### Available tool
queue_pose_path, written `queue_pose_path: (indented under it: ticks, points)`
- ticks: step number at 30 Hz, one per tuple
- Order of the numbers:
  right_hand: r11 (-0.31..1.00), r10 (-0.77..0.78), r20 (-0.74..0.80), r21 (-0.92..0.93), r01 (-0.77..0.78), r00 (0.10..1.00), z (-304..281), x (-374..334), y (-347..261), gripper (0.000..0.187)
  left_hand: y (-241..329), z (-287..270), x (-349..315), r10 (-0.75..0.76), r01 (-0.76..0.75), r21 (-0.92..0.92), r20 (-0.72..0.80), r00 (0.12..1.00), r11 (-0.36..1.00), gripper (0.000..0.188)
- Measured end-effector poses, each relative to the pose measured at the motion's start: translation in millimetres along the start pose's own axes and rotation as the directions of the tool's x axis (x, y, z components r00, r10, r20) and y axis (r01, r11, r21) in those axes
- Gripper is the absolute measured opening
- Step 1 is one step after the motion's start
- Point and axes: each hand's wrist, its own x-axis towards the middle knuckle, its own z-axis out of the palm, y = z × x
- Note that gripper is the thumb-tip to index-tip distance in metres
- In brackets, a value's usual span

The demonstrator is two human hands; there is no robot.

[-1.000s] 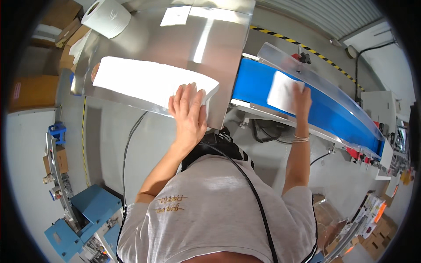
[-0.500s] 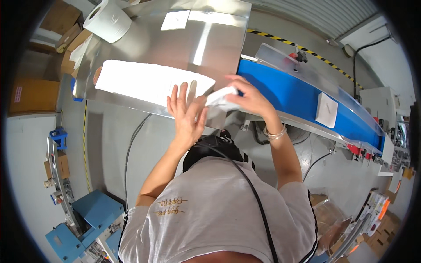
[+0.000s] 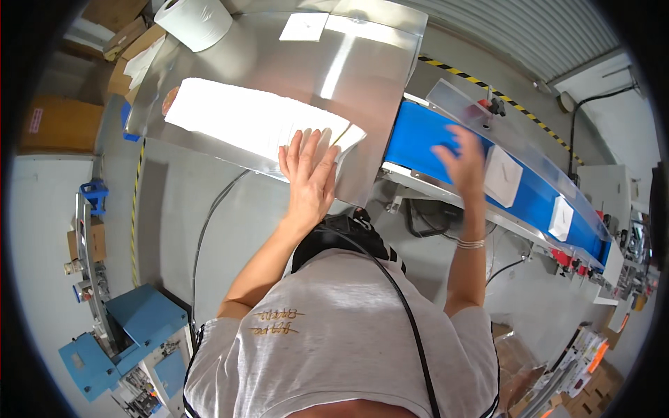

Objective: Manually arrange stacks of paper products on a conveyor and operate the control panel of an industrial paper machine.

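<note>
A long row of white folded sheets (image 3: 244, 115) lies on the metal table. Flat on its right end rests my left hand (image 3: 309, 174), fingers stretched out. My right hand (image 3: 465, 161), a little blurred, hovers over the blue conveyor belt (image 3: 414, 136) with its fingers apart and nothing in them. Just right of that hand, a white square packet (image 3: 502, 175) with a small grey mark lies on the belt. Farther along the belt is a second white packet (image 3: 561, 219).
The metal table (image 3: 279, 63) meets the belt at its right edge. A large white roll (image 3: 194, 22) and a single white packet (image 3: 304, 26) sit at its far side. A clear guard (image 3: 516, 150) runs along the belt's far side. A black cable (image 3: 221, 202) crosses the floor.
My right hand has moved right from the stack, and the white packet it held now lies on the belt. The earlier packet there has travelled farther right. My left hand stays on the row.
</note>
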Motion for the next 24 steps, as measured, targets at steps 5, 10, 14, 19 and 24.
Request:
queue_pose_path:
  ticks: [5, 10, 14, 19, 24]
  points:
    - [0.909, -0.308, 0.384, 0.388, 0.151, 0.871, 64.9, 27.6, -68.8, 0.044, -3.1, -5.9, 5.6, 0.022, -0.019, -0.068, 0.056, 0.998, 0.998, 0.036]
    - [0.603, 0.06, 0.309, 0.747, -0.281, 0.949, 70.1, 17.9, -25.0, 0.04, -13.1, -6.5, 6.2, -0.084, 0.084, 0.005, 0.019, 0.996, 0.996, 0.037]
    - [0.927, 0.295, -0.166, 0.287, -0.24, 0.941, 30.8, -2.6, 90.3, 0.049, -13.3, -7.3, 7.6, -0.04, 0.04, 0.031, 0.005, 0.999, 0.999, 0.035]
    - [0.556, 0.202, -0.533, -0.628, -0.544, 0.822, -7.6, -3.5, 33.3, 0.057, -13.2, -2.0, 4.8, -0.033, 0.034, 0.025, -0.027, 0.999, 0.999, 0.035]
    - [0.932, -0.253, 0.28, 0.328, 0.156, 0.926, 55.4, 22.6, -66.2, 0.051, -17.8, -5.3, 6.0, 0.004, -0.003, -0.038, 0.013, 1.0, 0.999, 0.034]
